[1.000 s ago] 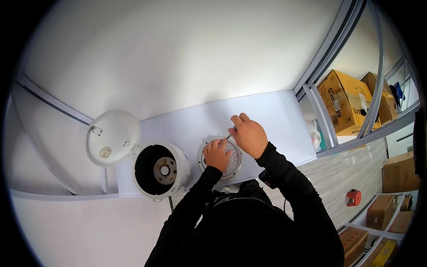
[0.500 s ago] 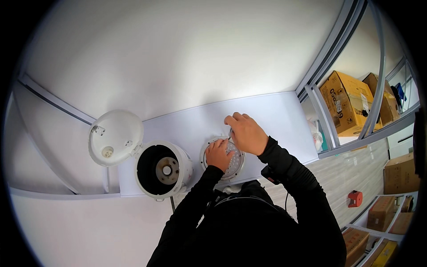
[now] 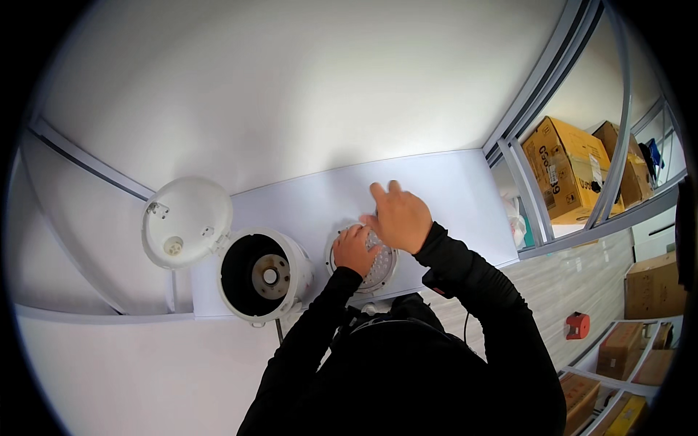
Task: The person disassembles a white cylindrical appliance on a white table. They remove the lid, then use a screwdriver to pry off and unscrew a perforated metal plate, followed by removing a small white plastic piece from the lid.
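A round metal inner lid (image 3: pixel 381 270) with a dimpled face and a pale rim lies on the white table, in front of my body. My left hand (image 3: pixel 355 249) rests on its left part with the fingers laid over the surface. Over the lid's upper right edge hovers my right hand (image 3: pixel 404 220), its thumb pointing left towards the left fingers and other fingertips pointing away from me. Those fingers are apart, slightly blurred, and I see nothing held in them. Left of the lid stands a white rice cooker (image 3: pixel 297 272), its hinged lid (image 3: pixel 190 236) swung back and its dark inside showing a heating plate (image 3: pixel 282 285).
The white table (image 3: pixel 454 192) runs along a pale wall. A grey frame (image 3: pixel 529 192) rises at its right end, with a yellow-brown carton (image 3: pixel 566 171) beyond. On the floor side are a red stool (image 3: pixel 578 326) and shelves with cardboard boxes (image 3: pixel 620 350).
My right hand has shifted slightly left and its fingers have loosened from a curled pinch to a spread pose. My left hand stays on the metal lid.
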### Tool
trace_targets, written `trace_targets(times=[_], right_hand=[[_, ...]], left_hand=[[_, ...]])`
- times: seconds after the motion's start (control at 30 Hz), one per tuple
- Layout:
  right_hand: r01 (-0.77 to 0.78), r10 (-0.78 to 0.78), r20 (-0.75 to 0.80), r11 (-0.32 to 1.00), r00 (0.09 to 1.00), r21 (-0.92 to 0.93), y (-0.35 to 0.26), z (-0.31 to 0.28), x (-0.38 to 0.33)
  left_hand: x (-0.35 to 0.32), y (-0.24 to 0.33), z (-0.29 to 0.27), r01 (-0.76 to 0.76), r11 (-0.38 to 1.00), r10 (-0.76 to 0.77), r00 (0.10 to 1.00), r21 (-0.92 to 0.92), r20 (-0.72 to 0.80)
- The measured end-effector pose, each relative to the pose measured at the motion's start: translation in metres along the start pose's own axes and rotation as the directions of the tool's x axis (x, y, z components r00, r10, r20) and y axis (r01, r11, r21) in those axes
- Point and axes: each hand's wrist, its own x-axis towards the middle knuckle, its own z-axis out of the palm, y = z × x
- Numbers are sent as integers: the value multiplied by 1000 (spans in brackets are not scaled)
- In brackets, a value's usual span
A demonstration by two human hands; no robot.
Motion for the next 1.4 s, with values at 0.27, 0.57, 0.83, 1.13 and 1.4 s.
trace_targets(times=[0.27, 0.57, 0.83, 1.13, 1.4], right_hand=[[383, -369, -197, 923, 908, 39, 15, 7, 11], [382, -371, -181, 923, 911, 32, 18, 13, 13], [183, -184, -33, 983, 982, -26, 12, 7, 14], [154, -154, 11, 987, 988, -51, 7, 0, 16], [83, -80, 58, 995, 995, -58, 7, -1, 15]], left_hand=[[0, 0, 1, -5, 1000, 4, 1000, -29, -27], [0, -2, 5, -41, 999, 38, 993, -26, -113], [2, -2, 0, 15, 1000, -15, 1000, -23, -15], [8, 0, -1, 50, 997, -49, 999, -61, 13], [16, -2, 3, 61, 990, -56, 998, -129, 40]])
